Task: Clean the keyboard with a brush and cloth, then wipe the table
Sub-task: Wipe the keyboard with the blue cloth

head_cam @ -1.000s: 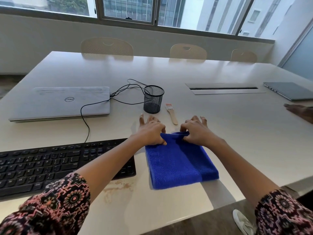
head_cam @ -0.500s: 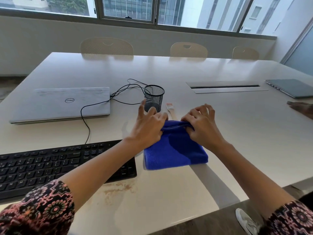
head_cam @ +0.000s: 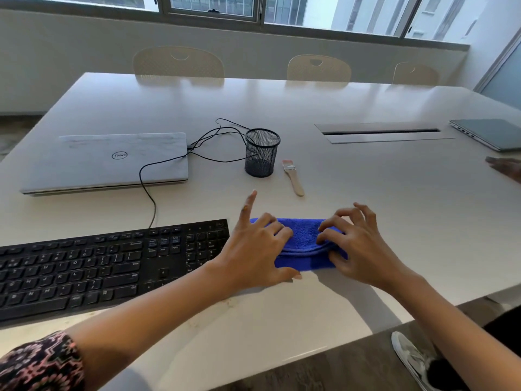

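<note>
Hands meet on a folded blue cloth (head_cam: 306,239) that lies on the pale table (head_cam: 394,221), just right of the black keyboard (head_cam: 98,266) and near the table's front edge. The left hand (head_cam: 253,249) grips the cloth's left end, middle fingers curled over the top, thumb at the near edge, index finger lifted straight and clear of the fabric. The right hand (head_cam: 359,249) holds the right end with bent fingers, their tips pressing into the upper layer and the thumb against the near edge. The upper fold bows between the two hands.

Beyond the cloth a wooden-handled brush (head_cam: 293,177) lies flat, just beside a black mesh pen cup (head_cam: 262,152). A thin black cable (head_cam: 146,182) runs from the keyboard to the closed Dell laptop (head_cam: 112,162) on the left. A second closed laptop (head_cam: 490,134) sits far right, with another person's hand (head_cam: 506,168) near it at the frame edge.
</note>
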Tool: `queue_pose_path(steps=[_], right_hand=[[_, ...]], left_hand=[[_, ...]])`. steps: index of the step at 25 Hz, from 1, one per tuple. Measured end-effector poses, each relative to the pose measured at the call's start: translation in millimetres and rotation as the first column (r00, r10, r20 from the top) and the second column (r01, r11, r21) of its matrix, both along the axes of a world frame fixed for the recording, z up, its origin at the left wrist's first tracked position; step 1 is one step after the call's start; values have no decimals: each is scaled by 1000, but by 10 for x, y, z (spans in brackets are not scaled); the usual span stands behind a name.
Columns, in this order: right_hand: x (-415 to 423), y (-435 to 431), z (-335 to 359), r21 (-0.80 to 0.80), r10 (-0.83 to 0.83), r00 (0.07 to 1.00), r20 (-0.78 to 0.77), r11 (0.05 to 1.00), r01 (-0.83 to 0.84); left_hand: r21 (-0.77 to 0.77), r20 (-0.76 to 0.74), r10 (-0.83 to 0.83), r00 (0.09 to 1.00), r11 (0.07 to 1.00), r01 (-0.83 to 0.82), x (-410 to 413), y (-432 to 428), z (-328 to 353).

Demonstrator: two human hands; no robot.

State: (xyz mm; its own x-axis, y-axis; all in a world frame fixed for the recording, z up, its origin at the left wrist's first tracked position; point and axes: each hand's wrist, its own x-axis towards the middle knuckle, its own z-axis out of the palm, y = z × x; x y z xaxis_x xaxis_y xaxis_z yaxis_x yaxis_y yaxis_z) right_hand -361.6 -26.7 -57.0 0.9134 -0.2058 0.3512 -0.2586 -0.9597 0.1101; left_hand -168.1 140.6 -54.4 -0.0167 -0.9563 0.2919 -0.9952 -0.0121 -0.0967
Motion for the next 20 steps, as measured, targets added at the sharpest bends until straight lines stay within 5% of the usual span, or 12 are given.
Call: queue_pose_path(steps=[8, 13, 20], right_hand=[[148, 102, 165, 248, -73, 991, 112, 968, 43], [254, 104, 63, 187, 6, 997, -73, 982, 8], [476, 84, 143, 311, 23, 992, -127, 950, 18]], left_hand=[[-27, 0, 7, 1000, 1000, -7, -66, 38, -62], [13, -5, 27, 1000, 1000, -27, 132, 39, 49], [99, 44, 35, 998, 994, -39, 303, 99, 145]])
